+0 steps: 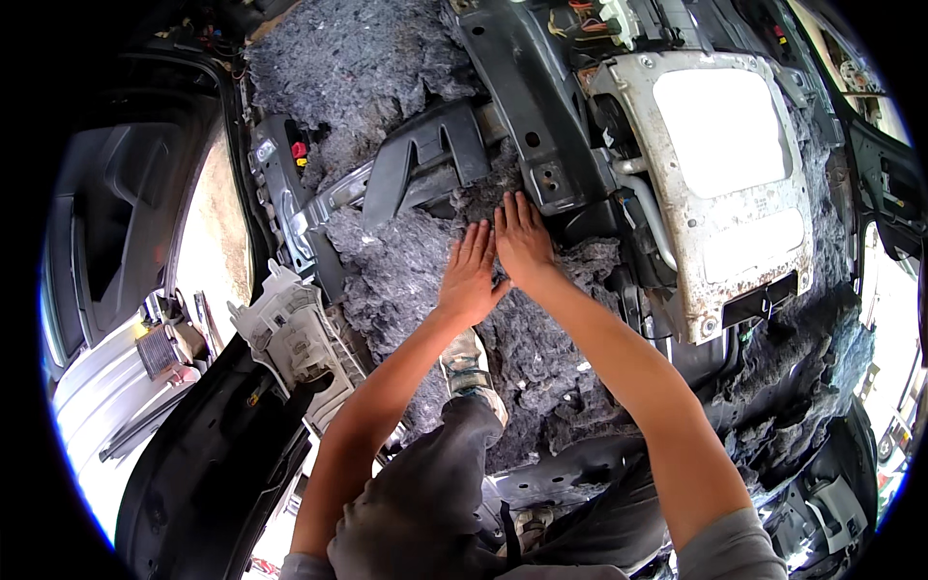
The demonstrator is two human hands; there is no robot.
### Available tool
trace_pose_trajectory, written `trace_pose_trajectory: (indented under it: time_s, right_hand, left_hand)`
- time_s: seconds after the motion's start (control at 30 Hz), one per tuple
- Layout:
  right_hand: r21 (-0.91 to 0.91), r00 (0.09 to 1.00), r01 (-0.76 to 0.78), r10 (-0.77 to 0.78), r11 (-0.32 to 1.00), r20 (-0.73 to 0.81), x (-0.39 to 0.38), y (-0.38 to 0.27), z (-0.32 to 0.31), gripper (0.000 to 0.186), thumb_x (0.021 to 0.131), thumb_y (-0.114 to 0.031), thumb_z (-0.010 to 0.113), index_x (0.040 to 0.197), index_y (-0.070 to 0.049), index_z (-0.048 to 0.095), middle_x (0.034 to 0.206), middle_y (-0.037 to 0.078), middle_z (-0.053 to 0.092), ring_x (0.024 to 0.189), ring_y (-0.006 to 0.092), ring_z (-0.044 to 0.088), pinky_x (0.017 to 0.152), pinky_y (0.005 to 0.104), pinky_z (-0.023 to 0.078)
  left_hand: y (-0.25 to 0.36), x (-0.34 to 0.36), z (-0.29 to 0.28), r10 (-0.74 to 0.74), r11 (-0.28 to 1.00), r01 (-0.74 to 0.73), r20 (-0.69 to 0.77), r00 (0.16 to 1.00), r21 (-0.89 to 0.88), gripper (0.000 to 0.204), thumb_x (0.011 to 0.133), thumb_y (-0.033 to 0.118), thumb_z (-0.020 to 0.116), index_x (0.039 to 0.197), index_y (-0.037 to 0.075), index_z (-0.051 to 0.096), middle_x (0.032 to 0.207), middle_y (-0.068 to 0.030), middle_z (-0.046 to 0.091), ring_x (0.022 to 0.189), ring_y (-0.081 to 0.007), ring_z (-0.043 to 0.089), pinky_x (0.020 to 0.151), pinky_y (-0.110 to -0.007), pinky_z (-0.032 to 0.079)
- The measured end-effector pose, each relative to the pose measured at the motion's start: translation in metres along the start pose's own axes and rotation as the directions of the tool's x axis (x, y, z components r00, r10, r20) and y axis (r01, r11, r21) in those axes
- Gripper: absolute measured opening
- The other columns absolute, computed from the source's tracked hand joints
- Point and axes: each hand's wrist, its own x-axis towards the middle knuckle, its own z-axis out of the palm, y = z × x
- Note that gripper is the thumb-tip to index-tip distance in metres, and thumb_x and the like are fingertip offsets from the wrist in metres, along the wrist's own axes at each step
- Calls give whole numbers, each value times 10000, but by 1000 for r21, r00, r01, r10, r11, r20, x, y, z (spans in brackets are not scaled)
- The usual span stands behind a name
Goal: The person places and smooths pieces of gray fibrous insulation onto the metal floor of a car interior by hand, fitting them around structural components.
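Grey fibrous padding covers the floor of a stripped car interior. My left hand lies flat on it, fingers stretched out and pointing away from me. Beside it, almost touching, my right hand is also laid flat, its fingertips by the near end of a black metal beam. Both palms face down and are hidden. Just beyond my hands sits a black plastic duct with a forked end. No object shows in either hand.
Right of my hands stands a rusty silver metal bracket panel with a grey pipe along it. A pale plastic trim piece lies at the left by the door opening. My shoe rests on the padding. An open door is far left.
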Motion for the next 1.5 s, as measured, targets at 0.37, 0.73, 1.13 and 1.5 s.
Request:
trace_pose_trajectory:
  time_s: [0.37, 0.73, 1.13, 1.5]
  right_hand:
    - [-62, 987, 56, -65, 996, -148, 24, -8, -51, 548, 913, -182, 538, 1403, 58, 485, 1509, 219, 414, 1440, 373, 321, 1174, 436, 304]
    - [69, 944, 50, -25, 996, -328, 37, 10, -29, 482, 909, -133, 541, 1361, 29, 495, 1545, 257, 323, 1466, 385, 276, 1196, 446, 267]
    - [-200, 974, 40, 7, 979, 228, 69, -2, -27, 544, 958, -256, 470, 1461, -47, 468, 1524, 116, 405, 1467, 348, 220, 1174, 524, 218]
    - [424, 963, -221, 264, 878, -46, -8, 4, 6, 484, 881, -187, 592, 1304, 45, 552, 1368, 231, 528, 1186, 379, 564, 966, 476, 480]
  left_hand:
    - [-22, 14, 8, 20, 1000, -14, 307, 952, -19, 930, 911, 586, 569, 1578, 64, 186, 1652, -157, 111, 1539, -305, 25, 1251, -445, 73]
    - [-22, 15, 0, 62, 998, -58, 174, 983, -30, 1006, 868, 531, 677, 1548, -33, 197, 1633, -198, 151, 1530, -339, 85, 1242, -468, 125]
    - [-19, 16, -8, 60, 998, -59, 240, 969, -9, 964, 879, 516, 663, 1521, -60, 235, 1610, -247, 168, 1519, -386, 84, 1229, -498, 138]
    - [-33, 37, 56, 130, 944, -69, 171, 977, -322, 1017, 776, 355, 803, 1542, 0, 235, 1618, -239, 169, 1508, -375, 148, 1230, -453, 162]
